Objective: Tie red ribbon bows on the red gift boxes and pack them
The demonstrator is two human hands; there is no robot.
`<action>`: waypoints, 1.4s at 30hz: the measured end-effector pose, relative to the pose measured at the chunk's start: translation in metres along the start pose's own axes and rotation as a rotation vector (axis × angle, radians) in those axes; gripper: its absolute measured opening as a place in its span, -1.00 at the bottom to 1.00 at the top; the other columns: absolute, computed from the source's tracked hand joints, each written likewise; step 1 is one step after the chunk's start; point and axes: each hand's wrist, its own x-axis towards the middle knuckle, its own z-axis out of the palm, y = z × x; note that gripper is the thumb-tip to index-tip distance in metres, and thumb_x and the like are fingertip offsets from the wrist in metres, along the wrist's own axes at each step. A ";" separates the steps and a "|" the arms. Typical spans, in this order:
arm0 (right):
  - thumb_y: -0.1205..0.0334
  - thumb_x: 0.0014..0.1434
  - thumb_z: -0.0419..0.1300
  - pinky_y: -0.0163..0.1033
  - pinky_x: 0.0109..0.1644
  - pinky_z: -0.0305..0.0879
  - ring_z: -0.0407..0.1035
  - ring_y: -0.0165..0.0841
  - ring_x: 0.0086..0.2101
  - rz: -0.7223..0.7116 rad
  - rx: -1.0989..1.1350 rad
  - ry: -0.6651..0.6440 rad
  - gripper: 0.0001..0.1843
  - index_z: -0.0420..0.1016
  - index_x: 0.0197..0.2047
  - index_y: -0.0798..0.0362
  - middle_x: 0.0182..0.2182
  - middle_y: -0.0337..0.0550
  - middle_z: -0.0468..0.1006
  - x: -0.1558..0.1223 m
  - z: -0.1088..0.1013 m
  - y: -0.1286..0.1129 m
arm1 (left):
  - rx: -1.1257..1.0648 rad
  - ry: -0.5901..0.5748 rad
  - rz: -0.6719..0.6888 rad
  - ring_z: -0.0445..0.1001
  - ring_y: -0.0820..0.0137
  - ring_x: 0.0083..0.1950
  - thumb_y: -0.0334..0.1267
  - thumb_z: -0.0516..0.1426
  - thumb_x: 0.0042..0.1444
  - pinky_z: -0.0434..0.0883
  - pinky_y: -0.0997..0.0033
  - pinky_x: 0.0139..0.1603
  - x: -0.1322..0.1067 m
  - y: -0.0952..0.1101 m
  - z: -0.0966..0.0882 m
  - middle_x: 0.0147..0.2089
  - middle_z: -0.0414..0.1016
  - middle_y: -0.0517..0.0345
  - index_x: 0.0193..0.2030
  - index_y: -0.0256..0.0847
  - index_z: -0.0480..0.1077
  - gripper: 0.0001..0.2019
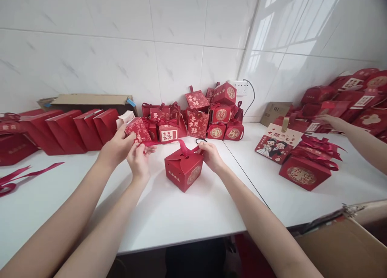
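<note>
A red gift box (181, 173) with gold print and a folded petal top stands on the white table between my hands. A dark red ribbon (185, 150) runs across the top of the box and stretches left. My left hand (140, 159) pinches the ribbon's left end, left of the box. At the box's upper right edge, my right hand (211, 155) has its fingers closed on the ribbon there. Close to my left hand, a co-worker's hand (116, 147) holds a small red patterned box (137, 129).
Red bags (68, 129) line the left back. Finished-looking boxes (220, 115) are stacked by the wall. Ribbon-tied boxes (305, 171) and a card (273, 145) stand right. Another person's hand (328, 120) reaches toward a red pile. A cardboard box (347, 245) is lower right.
</note>
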 end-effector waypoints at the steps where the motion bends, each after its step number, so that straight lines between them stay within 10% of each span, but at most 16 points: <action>1: 0.19 -0.22 0.18 -0.35 -0.47 0.04 0.15 -0.47 -0.56 -0.009 0.024 0.005 -0.82 0.24 -0.66 0.06 -0.66 -0.30 0.26 -0.001 0.000 -0.003 | -0.013 0.045 0.012 0.45 0.31 -0.12 -0.06 0.13 -0.04 0.37 0.43 -0.22 0.001 0.001 -0.005 -0.38 0.40 0.17 -0.23 -0.12 0.35 -0.74; 10: 0.18 -0.14 0.16 -0.30 -0.46 0.13 0.12 -0.45 -0.59 0.046 0.185 0.022 -0.80 0.24 -0.64 0.04 -0.65 -0.28 0.20 -0.010 0.001 -0.021 | -0.002 0.554 0.251 0.41 0.35 -0.08 -0.20 0.04 0.01 0.35 0.35 -0.04 -0.015 0.000 0.060 -0.14 0.39 0.15 -0.20 -0.11 0.23 -0.80; 18: 0.08 -0.08 0.22 -0.31 -0.50 0.14 0.10 -0.48 -0.64 0.115 0.157 -0.165 -0.67 0.21 -0.66 0.05 -0.69 -0.32 0.19 -0.009 -0.001 -0.022 | 0.519 0.008 0.476 0.35 0.20 0.04 -0.13 0.02 0.09 0.11 0.14 0.19 -0.032 0.014 0.072 -0.07 0.43 0.07 -0.36 -0.15 0.41 -0.80; 25: 0.07 -0.12 0.30 -0.31 -0.50 0.16 0.18 -0.46 -0.64 0.227 -0.030 -0.300 -0.65 0.27 -0.66 0.08 -0.73 -0.30 0.25 -0.012 -0.008 -0.033 | 0.401 -0.050 0.382 0.33 0.28 -0.18 -0.17 0.10 0.00 0.27 0.27 -0.05 -0.030 0.015 0.074 -0.30 0.32 0.11 -0.56 -0.15 0.16 -0.78; 35: 0.12 -0.07 0.29 -0.31 -0.46 0.22 0.27 -0.44 -0.61 0.336 -0.114 -0.455 -0.68 0.32 -0.65 0.12 -0.69 -0.27 0.33 -0.011 -0.026 -0.034 | 0.063 -0.386 -0.271 0.17 0.46 -0.60 -0.04 0.18 -0.09 0.08 0.44 -0.62 -0.019 0.020 0.047 -0.57 0.29 0.18 -0.63 -0.19 0.23 -0.68; 42: 0.11 -0.04 0.31 -0.33 -0.41 0.24 0.32 -0.44 -0.56 0.382 -0.165 -0.539 -0.70 0.38 -0.57 0.16 -0.65 -0.27 0.36 -0.009 -0.038 -0.030 | -0.166 -0.524 -0.392 0.44 0.33 -0.36 -0.09 0.24 -0.10 0.32 0.37 -0.34 -0.018 0.006 0.043 -0.45 0.42 0.08 -0.62 -0.21 0.27 -0.69</action>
